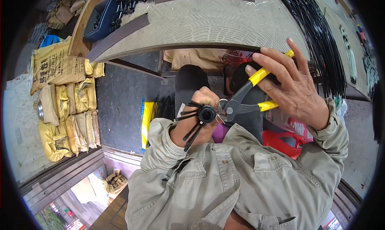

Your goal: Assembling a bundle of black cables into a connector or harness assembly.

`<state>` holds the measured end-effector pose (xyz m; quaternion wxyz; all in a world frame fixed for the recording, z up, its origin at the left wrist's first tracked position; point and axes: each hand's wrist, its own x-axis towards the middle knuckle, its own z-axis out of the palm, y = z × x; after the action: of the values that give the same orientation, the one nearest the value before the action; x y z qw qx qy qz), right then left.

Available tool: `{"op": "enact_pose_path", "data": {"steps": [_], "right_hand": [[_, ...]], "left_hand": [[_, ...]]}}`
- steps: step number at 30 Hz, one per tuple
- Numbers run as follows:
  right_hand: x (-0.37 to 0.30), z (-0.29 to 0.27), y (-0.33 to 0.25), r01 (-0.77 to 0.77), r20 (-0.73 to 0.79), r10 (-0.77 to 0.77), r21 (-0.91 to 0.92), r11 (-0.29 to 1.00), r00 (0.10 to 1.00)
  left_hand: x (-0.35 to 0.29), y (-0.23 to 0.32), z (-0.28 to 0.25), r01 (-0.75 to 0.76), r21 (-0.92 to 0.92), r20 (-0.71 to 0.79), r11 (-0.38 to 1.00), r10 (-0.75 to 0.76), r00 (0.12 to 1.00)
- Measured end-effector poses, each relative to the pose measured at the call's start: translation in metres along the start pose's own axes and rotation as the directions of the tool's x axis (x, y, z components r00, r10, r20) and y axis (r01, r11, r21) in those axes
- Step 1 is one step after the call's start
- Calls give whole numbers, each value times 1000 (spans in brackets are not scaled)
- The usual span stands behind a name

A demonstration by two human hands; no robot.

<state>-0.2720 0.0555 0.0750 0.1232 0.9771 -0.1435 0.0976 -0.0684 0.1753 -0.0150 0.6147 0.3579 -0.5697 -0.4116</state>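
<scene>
My left hand (pixel 204 97) is closed around a black round hub (pixel 207 114) with several thin black rods fanning out to its left and below. My right hand (pixel 294 87) holds a pair of pincers (pixel 240 98) with yellow-sleeved handles. Its fingers stretch over the upper handle while the lower handle meets the palm side, and the handles stand spread apart. The pincers' metal head is right beside the hub, where a thin piece of wire shows at the jaws. Whether the jaws grip that wire I cannot tell.
A workbench (pixel 224 23) spans the far side, with dark strips, a blue bin (pixel 102 19) of black parts and a bundle of long black rods (pixel 321 33). Paper sacks (pixel 60 65) stand at left. A red plastic stool (pixel 282 144) is at right.
</scene>
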Motion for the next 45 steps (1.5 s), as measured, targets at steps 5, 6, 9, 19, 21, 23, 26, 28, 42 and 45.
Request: {"op": "enact_pose_path", "data": {"steps": [5, 6, 9, 19, 21, 23, 26, 28, 42, 45], "right_hand": [[7, -13, -3, 62, -3, -62, -50, 997, 998], [6, -14, -3, 62, -6, -62, -52, 997, 998], [4, -14, 2, 228, -27, -231, -86, 970, 973], [28, 13, 20, 219, -330, -336, -345, 913, 882], [14, 20, -3, 38, -354, -194, -403, 914, 915], [-3, 33, -28, -126, -376, -31, -386, 914, 926], [-5, 53, -58, -331, -488, 167, -272, 904, 857], [-4, 68, -71, -424, -546, 247, -225, 877, 800], [-26, 23, -52, -156, -49, 199, 449, 880, 979], [-33, 2, -23, -191, 257, -83, 865, 464, 963]], "left_hand": [[-3, -1, 10, -85, 65, -66, 994, 89, 994], [-4, -2, 13, -79, 95, -143, 992, 92, 985], [-4, -2, 10, -54, 136, -148, 989, 74, 986], [-5, -6, 3, 7, 121, 59, 993, -14, 998], [-4, -6, -1, -56, 228, -65, 972, 72, 995], [-2, -3, 0, -39, 273, -98, 961, 69, 993], [-2, -2, -6, -50, 220, -92, 974, 71, 993], [-2, -3, -10, -79, 299, -57, 951, 101, 993], [1, -6, 0, -114, 227, -86, 967, 136, 987], [-6, 2, -13, 119, 92, 182, 989, -135, 974]]}}
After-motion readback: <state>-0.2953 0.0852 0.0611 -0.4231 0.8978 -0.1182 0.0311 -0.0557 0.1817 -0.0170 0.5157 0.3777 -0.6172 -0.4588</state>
